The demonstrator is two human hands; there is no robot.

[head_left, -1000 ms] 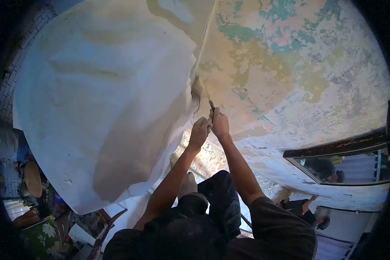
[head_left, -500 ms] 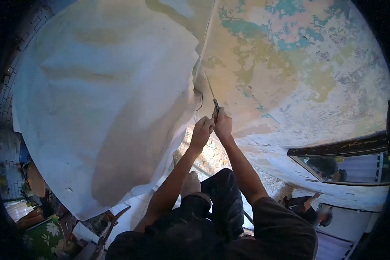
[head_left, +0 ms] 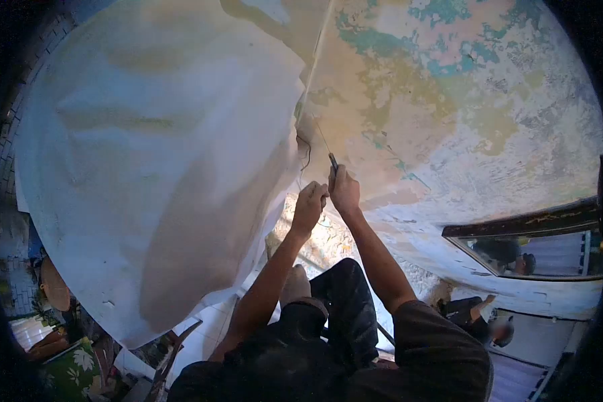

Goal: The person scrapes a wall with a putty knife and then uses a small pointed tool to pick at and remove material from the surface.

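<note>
Upright in my right hand (head_left: 344, 190) is a thin tool with a dark handle (head_left: 333, 161), perhaps a screwdriver; its long narrow shaft points up at the wall corner. My left hand (head_left: 309, 203) is closed just beside and slightly below the right one; what it pinches, if anything, is too small to make out. A thin dark wire (head_left: 306, 155) hangs near the edge of a large pale sheet (head_left: 181, 134), left of the tool. Patchy, peeling paint covers the wall (head_left: 415, 120) on the right.
A dark-framed window or mirror (head_left: 529, 248) is set at the right. Below it another person (head_left: 472, 318) in dark clothes is at the lower right. Assorted clutter and a green floral cloth (head_left: 74, 362) lie at the lower left. My knee (head_left: 345, 295) is beneath my arms.
My left hand has come slightly away from the right hand, leaving a small gap. The view has shifted a little, and the other person's arm has moved slightly.
</note>
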